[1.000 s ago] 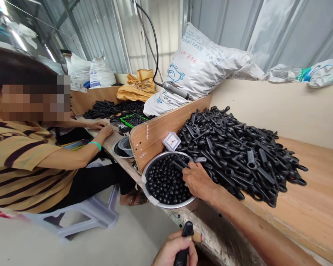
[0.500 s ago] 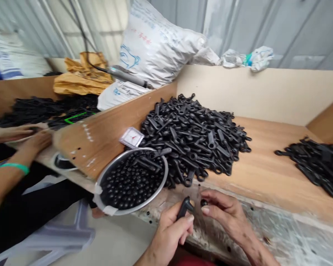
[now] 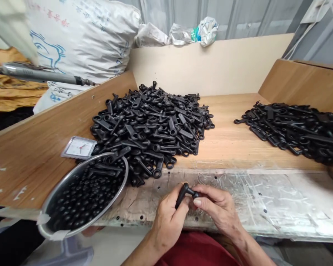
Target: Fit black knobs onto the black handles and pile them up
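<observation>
Right of the metal bowl [image 3: 125,176], my left hand [image 3: 169,214] grips a slanting black handle [image 3: 181,196], its side stub [image 3: 190,191] facing my right hand [image 3: 220,208], which pinches a ball [image 3: 195,194] (touching it, I think).

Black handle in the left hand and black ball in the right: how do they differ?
The handle is elongated with a bent end; the ball is smaller and rounded. The handle is gripped in the left hand; the ball is pinched between thumb and finger of the right hand, partly covered. Both are black.
</observation>
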{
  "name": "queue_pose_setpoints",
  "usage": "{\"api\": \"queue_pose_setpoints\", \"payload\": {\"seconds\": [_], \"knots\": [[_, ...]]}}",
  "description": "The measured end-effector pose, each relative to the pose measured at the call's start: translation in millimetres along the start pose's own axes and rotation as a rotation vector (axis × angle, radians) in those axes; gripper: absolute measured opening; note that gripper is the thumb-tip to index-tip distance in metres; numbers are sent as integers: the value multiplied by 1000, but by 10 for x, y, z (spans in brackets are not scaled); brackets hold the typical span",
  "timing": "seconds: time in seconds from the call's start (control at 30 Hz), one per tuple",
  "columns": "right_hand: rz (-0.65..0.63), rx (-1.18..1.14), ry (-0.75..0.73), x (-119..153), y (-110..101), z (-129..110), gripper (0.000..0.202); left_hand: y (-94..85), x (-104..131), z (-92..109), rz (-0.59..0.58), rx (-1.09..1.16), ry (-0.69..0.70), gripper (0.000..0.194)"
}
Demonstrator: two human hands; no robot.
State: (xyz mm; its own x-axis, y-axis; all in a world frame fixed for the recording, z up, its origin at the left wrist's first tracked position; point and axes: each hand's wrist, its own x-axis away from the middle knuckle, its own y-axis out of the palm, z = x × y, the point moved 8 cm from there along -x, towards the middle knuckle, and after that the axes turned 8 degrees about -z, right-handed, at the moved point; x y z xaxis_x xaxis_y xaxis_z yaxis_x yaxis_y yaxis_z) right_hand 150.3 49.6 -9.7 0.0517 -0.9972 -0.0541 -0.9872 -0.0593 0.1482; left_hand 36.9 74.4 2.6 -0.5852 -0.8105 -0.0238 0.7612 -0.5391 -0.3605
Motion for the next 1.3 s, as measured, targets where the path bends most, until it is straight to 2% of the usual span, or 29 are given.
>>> {"api": "queue_pose_setpoints", "payload": {"seconds": [0.27, 0.47, 0.83, 1.07, 1.2, 1.3], "knots": [[34, -196, -22, 7, 49, 124, 17, -17, 8, -10, 72, -158, -8, 25], [33, -382, -79, 2, 118, 203, 16, 5, 30, 10, 71, -241, -2, 27], [52, -559, -10, 17, 181, 197, 13, 26, 115, -23, 84, -392, 41, 37], [154, -546, 18, 55, 128, 280, 15, 78, 101, 61, 104, -590, 193, 40], [145, -508, 35, 16, 64, 301, 15, 113, -16, 13, 36, -635, 122, 39], [59, -202, 157, -8, -111, 286, 21, 229, -115, -85, -89, -735, 45, 43]]}}
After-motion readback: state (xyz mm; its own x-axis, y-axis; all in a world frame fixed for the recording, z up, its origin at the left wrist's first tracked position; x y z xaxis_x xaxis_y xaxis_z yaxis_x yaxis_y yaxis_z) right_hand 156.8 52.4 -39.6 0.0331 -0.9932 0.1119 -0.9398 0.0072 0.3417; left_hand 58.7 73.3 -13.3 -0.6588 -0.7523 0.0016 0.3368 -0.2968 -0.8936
